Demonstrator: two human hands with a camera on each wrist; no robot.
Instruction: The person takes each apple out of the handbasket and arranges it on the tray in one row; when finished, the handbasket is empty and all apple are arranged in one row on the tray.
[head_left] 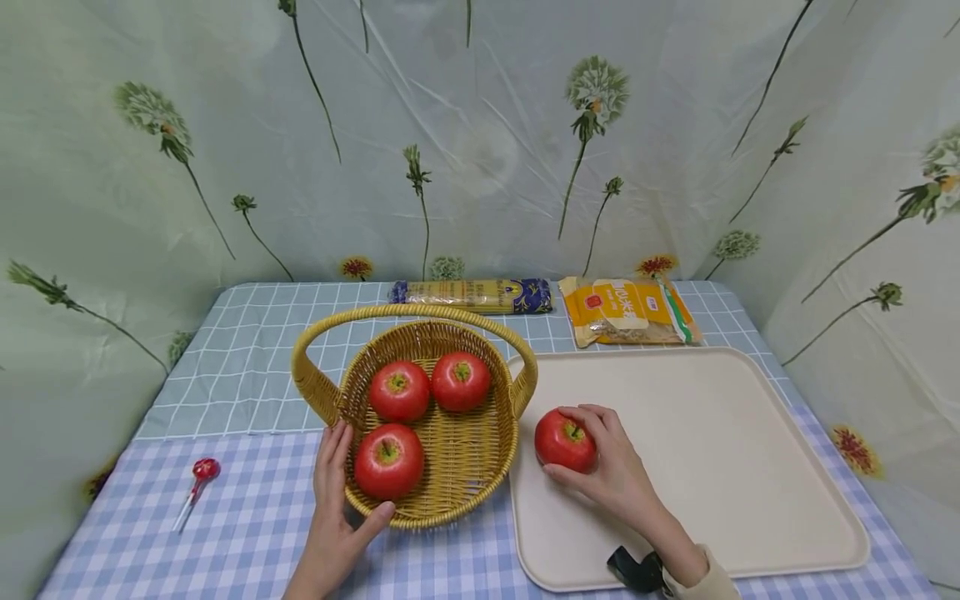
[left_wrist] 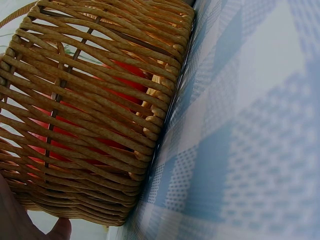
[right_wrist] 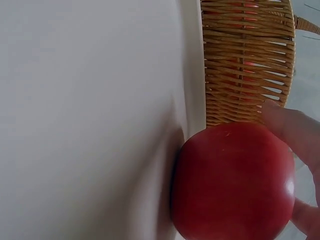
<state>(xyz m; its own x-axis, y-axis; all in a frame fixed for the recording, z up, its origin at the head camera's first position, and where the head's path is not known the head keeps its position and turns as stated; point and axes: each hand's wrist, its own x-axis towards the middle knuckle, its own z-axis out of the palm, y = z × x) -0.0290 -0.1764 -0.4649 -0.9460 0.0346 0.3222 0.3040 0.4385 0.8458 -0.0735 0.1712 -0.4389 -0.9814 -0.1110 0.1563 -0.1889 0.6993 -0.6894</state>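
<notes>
A yellow-brown wicker basket (head_left: 480, 496) with a tall arched handle holds three red apples (head_left: 389, 461) grouped toward its left and back. My left hand (head_left: 333, 492) rests against the basket's left front side, its fingers along the outer wall and the thumb near the front rim. Through the weave, the left wrist view shows red of the apples (left_wrist: 75, 132). To the right, my right hand (head_left: 611, 462) grips another red apple (head_left: 558, 442) between thumb and fingers at the left part of a beige tray (head_left: 712, 467). That apple sits very close to the tray surface.
A red lollipop (head_left: 205, 469) lies on the checked cloth at left. Behind the basket lies a pack of noodles (head_left: 472, 296), and behind the tray an orange-and-clear food bag (head_left: 626, 312). Dandelion-print curtains (head_left: 480, 150) surround the table. The basket's right side adjoins the tray's left edge.
</notes>
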